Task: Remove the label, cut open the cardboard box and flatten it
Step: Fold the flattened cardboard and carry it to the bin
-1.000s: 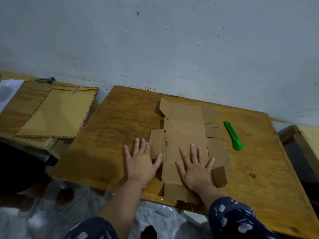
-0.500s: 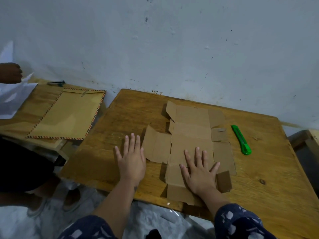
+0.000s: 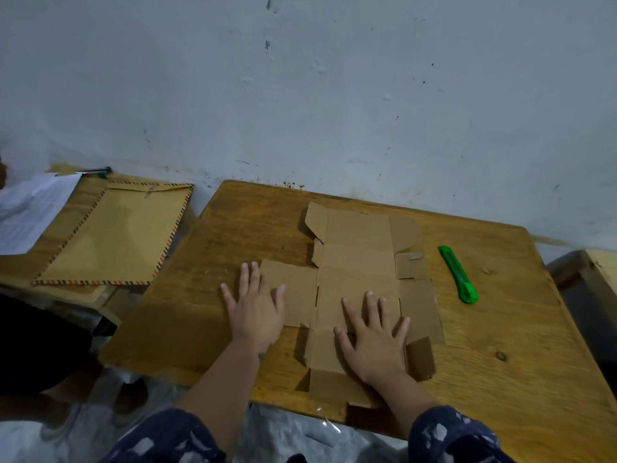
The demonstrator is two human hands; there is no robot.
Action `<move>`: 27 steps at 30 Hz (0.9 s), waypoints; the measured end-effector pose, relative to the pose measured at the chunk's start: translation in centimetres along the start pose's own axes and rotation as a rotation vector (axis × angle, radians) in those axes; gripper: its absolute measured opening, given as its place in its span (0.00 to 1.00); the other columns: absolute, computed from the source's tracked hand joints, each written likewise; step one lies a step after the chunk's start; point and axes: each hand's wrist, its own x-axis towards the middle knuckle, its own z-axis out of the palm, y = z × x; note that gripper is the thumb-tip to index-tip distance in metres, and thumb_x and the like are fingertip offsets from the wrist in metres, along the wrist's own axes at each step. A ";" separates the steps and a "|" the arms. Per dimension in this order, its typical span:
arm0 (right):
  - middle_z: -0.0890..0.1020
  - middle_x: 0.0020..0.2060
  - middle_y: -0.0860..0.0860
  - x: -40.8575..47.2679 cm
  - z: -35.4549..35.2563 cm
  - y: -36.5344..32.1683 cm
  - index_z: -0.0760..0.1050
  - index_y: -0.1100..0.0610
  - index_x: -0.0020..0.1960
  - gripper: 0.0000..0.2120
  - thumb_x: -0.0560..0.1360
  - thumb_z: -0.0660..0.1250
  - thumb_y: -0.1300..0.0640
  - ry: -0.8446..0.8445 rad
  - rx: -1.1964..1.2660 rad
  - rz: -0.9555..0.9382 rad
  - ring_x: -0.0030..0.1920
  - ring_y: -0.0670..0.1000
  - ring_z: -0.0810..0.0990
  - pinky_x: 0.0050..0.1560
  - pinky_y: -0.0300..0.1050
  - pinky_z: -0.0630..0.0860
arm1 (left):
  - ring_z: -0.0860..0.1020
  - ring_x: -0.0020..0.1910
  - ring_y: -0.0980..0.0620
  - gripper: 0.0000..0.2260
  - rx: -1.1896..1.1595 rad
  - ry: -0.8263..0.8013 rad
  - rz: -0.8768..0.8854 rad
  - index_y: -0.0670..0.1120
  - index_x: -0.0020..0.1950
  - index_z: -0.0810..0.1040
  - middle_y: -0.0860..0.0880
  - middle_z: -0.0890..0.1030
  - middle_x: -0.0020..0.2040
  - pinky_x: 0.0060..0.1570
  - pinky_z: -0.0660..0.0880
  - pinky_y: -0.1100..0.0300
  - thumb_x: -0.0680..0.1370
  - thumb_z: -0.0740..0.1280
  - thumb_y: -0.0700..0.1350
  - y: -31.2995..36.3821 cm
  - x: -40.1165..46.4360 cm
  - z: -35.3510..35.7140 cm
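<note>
The brown cardboard box [image 3: 359, 259] lies unfolded and nearly flat on the wooden table [image 3: 521, 355]. My left hand [image 3: 255, 312] rests palm down with spread fingers on the box's left flap. My right hand [image 3: 374, 335] presses flat on the middle panels near the table's front edge. A few small flaps at the left, the right and the front still stand up a little. A green utility knife [image 3: 459, 274] lies on the table to the right of the cardboard, apart from both hands.
A second, lower table at the left carries a large brown envelope [image 3: 117, 235] with a striped border, white papers [image 3: 30, 215] and a dark pen [image 3: 98, 171]. A painted wall runs behind both tables. Another wooden piece [image 3: 601, 282] stands at the far right.
The left flap has gone from raised to lying flat. My left hand moved from the bare table onto that flap. My right hand stayed pressed on the middle panels.
</note>
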 end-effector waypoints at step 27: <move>0.85 0.41 0.55 16.8 -9.7 8.4 0.71 0.50 0.69 0.20 0.78 0.63 0.62 0.360 1.007 0.625 0.34 0.48 0.82 0.26 0.39 0.74 | 0.54 0.76 0.44 0.46 0.115 -0.056 0.337 0.49 0.76 0.58 0.46 0.57 0.77 0.70 0.48 0.39 0.68 0.48 0.78 4.2 1.5 4.9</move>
